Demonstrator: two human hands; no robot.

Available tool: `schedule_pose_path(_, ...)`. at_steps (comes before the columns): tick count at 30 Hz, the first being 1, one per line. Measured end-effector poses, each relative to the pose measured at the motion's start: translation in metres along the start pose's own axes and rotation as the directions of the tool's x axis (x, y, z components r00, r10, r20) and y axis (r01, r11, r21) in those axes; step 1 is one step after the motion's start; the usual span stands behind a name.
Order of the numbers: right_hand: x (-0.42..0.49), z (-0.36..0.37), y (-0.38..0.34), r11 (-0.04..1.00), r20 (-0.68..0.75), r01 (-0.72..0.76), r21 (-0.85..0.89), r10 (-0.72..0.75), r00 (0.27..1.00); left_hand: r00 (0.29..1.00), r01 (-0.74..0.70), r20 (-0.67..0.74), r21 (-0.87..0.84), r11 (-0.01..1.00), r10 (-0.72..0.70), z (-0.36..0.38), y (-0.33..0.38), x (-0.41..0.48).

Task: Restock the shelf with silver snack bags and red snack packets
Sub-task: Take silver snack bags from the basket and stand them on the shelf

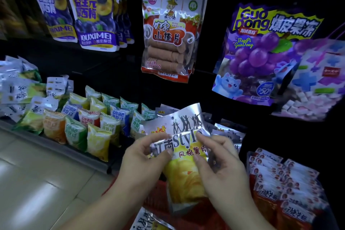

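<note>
Silver bag, front centre: "江南Style" in large grey print, "风格薯片" in red beneath. Purple bag, hanging right: "GuoDong", "爆皮果冻", smaller "BaoPi GuoDong"; round badge low down reads "50". Bag of brown rolls, hanging centre: "山楂片" on a red panel. Blue-and-white bag, upper left: "益生元 西梅", "OUXIMEI", "酸甜解馋". Small packets on the lower shelf and red packets at right: print too blurred to read.
</note>
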State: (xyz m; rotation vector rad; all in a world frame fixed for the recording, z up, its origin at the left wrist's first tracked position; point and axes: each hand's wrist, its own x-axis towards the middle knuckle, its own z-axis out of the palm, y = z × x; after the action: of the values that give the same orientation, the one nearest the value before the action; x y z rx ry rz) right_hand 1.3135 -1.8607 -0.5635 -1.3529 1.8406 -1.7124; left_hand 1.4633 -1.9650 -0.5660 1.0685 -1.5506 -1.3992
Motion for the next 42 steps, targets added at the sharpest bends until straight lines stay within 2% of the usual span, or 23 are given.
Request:
schedule_pose_path(2,0.002,-0.004,0.002,0.996,0.081,0.034,-0.087,-0.027,0.996,0.993,-0.109,-0.03,0.21,0.972,0.118,-0.005,0.0,0.003)
schedule_pose_path(4,0.003,-0.006,0.003,0.987,0.174,0.066,-0.145,-0.04,0.984,0.95,-0.301,0.03,0.365,0.881,0.312,-0.013,0.01,0.004)
schedule_pose_path(6,0.003,-0.008,0.001,0.972,0.268,0.138,-0.192,-0.083,0.96,0.872,-0.487,0.171,0.407,0.772,0.46,-0.018,0.016,0.006)
schedule_pose_path(8,0.002,-0.01,0.001,0.957,0.35,0.196,-0.212,-0.113,0.93,0.829,-0.557,0.269,0.335,0.76,0.49,-0.017,0.02,0.007)
schedule_pose_path(11,0.0,-0.011,-0.001,0.968,0.362,0.135,-0.21,-0.051,0.931,0.88,-0.462,0.219,0.189,0.867,0.421,-0.016,0.023,0.008)
schedule_pose_path(14,0.0,-0.01,-0.002,0.988,0.261,-0.069,-0.135,0.102,0.96,0.935,-0.318,0.175,0.022,0.948,0.31,-0.018,0.025,0.009)
schedule_pose_path(17,0.0,-0.011,-0.003,0.98,0.285,-0.074,-0.183,0.125,0.95,0.953,-0.263,0.151,-0.027,0.965,0.264,-0.02,0.027,0.008)
schedule_pose_path(19,-0.001,-0.011,-0.002,0.983,0.283,-0.057,-0.175,0.106,0.953,0.954,-0.297,0.066,0.038,0.954,0.294,-0.023,0.025,0.009)
schedule_pose_path(22,0.0,-0.009,-0.002,0.988,0.172,-0.049,-0.145,0.074,0.982,0.909,-0.362,-0.075,0.35,0.864,0.411,-0.03,0.016,0.012)
schedule_pose_path(23,0.001,-0.008,-0.002,0.992,0.12,-0.082,-0.096,0.094,0.988,0.927,-0.312,-0.079,0.379,0.871,0.367,-0.029,0.012,0.01)
schedule_pose_path(24,0.003,-0.008,-0.003,0.992,0.064,-0.116,-0.049,0.119,0.991,0.964,-0.218,-0.066,0.35,0.911,0.256,-0.025,0.01,0.006)
schedule_pose_path(25,0.005,-0.007,-0.003,0.989,0.014,-0.146,-0.012,0.146,0.989,0.994,-0.1,-0.022,0.26,0.96,0.109,-0.019,0.008,0.0)
schedule_pose_path(27,0.008,-0.007,-0.001,0.977,-0.073,-0.204,0.055,0.208,0.975,0.982,0.121,0.147,-0.011,0.993,-0.118,-0.005,0.006,-0.013)
schedule_pose_path(29,0.009,-0.005,-0.001,0.963,-0.114,-0.243,0.112,0.256,0.96,0.962,0.16,0.241,-0.102,0.982,-0.132,0.004,0.002,-0.021)
schedule_pose_path(31,0.01,-0.008,-0.002,0.935,-0.037,-0.304,0.185,0.315,0.948,0.959,0.11,0.273,-0.113,0.988,-0.075,0.008,0.001,-0.023)
schedule_pose_path(34,0.014,-0.024,-0.006,0.886,0.289,-0.415,0.209,0.35,0.891,0.982,0.052,0.186,-0.111,0.992,-0.03,0.003,0.005,-0.019)
schedule_pose_path(36,0.016,-0.036,-0.007,0.877,0.445,-0.453,0.159,0.346,0.826,0.978,0.022,0.207,-0.08,0.997,-0.005,-0.002,0.006,-0.016)
schedule_pose_path(39,0.017,-0.043,-0.003,0.894,0.455,-0.428,0.129,0.33,0.827,0.946,0.029,0.325,-0.071,0.997,-0.004,-0.006,0.008,-0.013)
schedule_pose_path(42,0.016,-0.041,0.006,0.889,0.361,-0.455,0.056,0.407,0.839,0.96,0.002,0.281,-0.019,1.0,0.004,-0.005,0.007,-0.013)
